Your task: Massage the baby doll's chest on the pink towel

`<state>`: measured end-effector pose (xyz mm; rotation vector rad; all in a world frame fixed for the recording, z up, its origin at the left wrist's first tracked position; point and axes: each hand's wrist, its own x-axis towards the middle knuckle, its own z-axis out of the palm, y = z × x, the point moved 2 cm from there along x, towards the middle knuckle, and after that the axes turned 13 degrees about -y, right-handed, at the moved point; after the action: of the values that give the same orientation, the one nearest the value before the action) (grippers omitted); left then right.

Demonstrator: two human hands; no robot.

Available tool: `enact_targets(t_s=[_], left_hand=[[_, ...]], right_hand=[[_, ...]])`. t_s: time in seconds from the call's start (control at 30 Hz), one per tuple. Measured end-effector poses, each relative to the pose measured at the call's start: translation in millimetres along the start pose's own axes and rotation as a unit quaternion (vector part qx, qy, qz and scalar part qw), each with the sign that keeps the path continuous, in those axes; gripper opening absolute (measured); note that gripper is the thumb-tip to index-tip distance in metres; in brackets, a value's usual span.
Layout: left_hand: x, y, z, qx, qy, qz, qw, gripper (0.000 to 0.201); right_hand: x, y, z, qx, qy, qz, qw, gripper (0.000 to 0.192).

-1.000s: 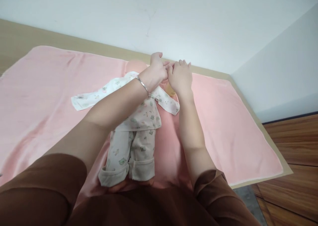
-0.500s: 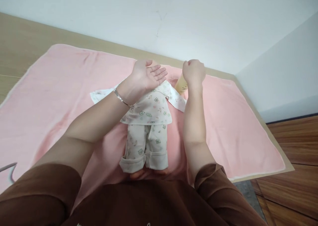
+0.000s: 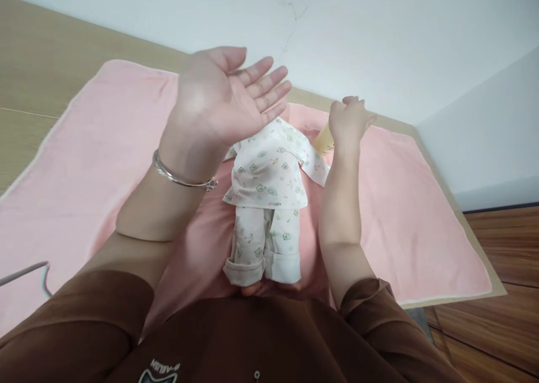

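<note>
The left hand (image 3: 219,99) is raised above the doll (image 3: 269,197), palm up and turned toward the camera, fingers spread flat and holding nothing. A thin silver bracelet (image 3: 183,176) sits on its wrist. The right hand (image 3: 347,122) hovers near the doll's far shoulder, fingers loosely curled; it seems to hold nothing, though its palm faces away and I cannot tell for certain. Just behind that hand a yellowish bottle (image 3: 325,142) peeks out, mostly hidden by the hand and the doll's sleeve.

The doll lies on its back in the middle of a pink towel (image 3: 101,147), feet toward the person, head covered by the raised left hand. It wears a white printed top and matching trousers with rolled cuffs, and its bare feet show just below the cuffs. The towel is spread over a light wooden surface (image 3: 37,85) that meets a white wall. A thin grey cord (image 3: 25,272) lies on the towel at the left edge. Brown sleeves fill the bottom of the view, and dark wooden floor (image 3: 505,248) shows at right.
</note>
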<state>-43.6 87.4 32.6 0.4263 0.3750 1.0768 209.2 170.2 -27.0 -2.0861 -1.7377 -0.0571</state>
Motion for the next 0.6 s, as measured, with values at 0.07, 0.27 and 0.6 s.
enact_targets(t_s=[0.07,0.27,0.6], left_hand=[[-11,10,2.2,0.012,-0.012,0.030,0.999,0.046],[-17,27,-14.3,0.083,-0.014,0.113,0.990,0.039],[21,-51,-9.9,0.022,0.037,0.057,0.997,0.043]], right_hand=[[-24,-30,1,0.014,0.033,0.012,0.999,0.052],[-136,-129,46,0.059,-0.002,-0.317,0.946,0.060],[-138,-126,31,0.106,-0.026,-0.202,0.973,0.063]])
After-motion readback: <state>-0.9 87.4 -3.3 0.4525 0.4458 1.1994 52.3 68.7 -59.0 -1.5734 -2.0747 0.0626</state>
